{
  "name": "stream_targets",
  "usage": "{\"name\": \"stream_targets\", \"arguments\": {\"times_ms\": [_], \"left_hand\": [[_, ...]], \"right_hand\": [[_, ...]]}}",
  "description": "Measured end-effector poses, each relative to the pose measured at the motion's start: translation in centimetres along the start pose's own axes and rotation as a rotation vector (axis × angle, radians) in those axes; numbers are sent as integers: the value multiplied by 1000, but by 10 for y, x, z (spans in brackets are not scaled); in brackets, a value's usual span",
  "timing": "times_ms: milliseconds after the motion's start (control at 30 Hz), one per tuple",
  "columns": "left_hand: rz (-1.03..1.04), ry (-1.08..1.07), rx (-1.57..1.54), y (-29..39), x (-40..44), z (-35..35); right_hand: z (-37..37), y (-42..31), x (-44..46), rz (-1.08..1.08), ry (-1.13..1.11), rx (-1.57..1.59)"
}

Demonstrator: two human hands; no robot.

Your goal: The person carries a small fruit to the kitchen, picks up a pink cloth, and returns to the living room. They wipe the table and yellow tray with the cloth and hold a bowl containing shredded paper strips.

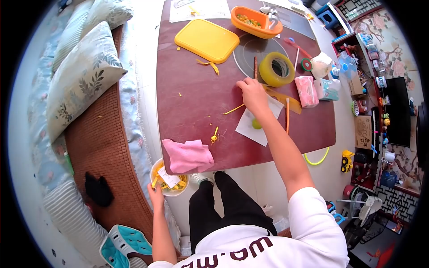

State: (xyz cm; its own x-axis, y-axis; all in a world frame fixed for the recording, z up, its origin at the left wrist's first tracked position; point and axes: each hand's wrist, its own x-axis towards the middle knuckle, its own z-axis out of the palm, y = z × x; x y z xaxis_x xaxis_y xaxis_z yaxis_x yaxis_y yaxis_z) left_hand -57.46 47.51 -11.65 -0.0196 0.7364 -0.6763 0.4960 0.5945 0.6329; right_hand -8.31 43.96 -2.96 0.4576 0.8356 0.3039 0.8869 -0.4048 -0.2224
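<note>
White shirt cloth (304,246) lies closest. The left hand (156,196) is at the rim of a white bin (177,194) holding yellow scraps (181,184); I cannot tell whether its fingers grip anything. A jerk there could tip scraps out. The right hand's (253,93) fingers, bent beside the tape roll (268,74), are equally unclear; sweeping sideways, that forearm might drag the paper sheet (246,127).
</note>
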Motion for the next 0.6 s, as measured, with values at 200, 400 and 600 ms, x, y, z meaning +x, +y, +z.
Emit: {"name": "stream_targets", "arguments": {"times_ms": [200, 400, 600], "left_hand": [[22, 64, 35, -11, 14, -8], [14, 3, 37, 5, 26, -10], [69, -95, 131, 16, 66, -15]], "right_hand": [[-20, -34, -25, -33, -159, 330], [-51, -89, -43, 104, -193, 570], [-37, -185, -93, -251, -282, 495]]}}
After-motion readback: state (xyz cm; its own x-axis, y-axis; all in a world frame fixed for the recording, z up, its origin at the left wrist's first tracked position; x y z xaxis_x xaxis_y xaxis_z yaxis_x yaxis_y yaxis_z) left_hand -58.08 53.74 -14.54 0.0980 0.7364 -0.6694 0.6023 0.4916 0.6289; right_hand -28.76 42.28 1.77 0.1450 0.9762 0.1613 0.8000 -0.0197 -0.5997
